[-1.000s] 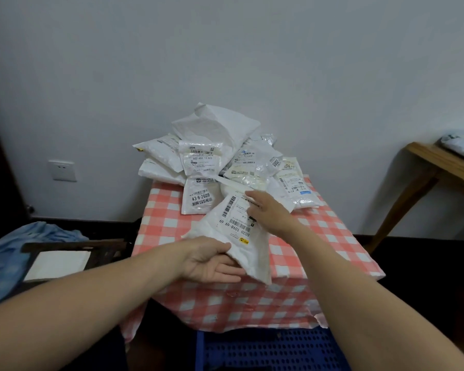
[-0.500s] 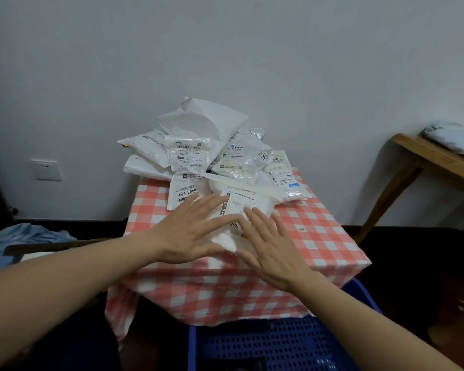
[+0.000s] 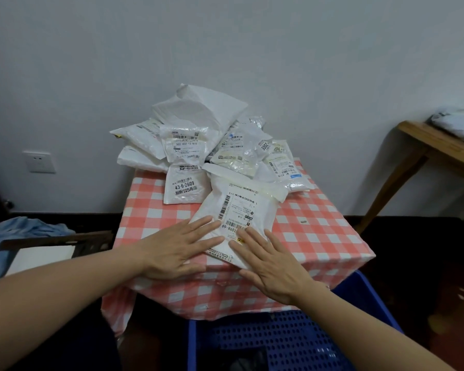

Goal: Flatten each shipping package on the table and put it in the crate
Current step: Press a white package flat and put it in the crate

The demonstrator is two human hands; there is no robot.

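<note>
Head view: I am pressing the white package down onto the bench with both hands laid flat, fingers straight and spread, gripping nothing. My left hand is lying with its fingertips on the package's near-left part while its palm is resting on the checked cloth beside it. My right hand is covering the near-right corner, its heel hanging just past the bench's front edge.

The package is lying label up, ahead of my palms and between the two hands. Its long axis is running almost straight away from me toward the pile of other packages beyond my fingertips. Its far end is reaching up against that pile. Only the near end is sitting under my fingers, so I am judging that the flattening stroke needs to go forward along that axis, both hands sliding away from me together.

The crate is sitting below my hands, on my side of the bench edge and more under my right wrist than my left. That is making the right hand the nearer one for the drop. Since the package is already pointing back toward the crate, I am expecting to draw it straight toward me over the edge without turning it. The film is looking slick, so I am reckoning a pinch on the near corner is safer than a flat drag.
</note>
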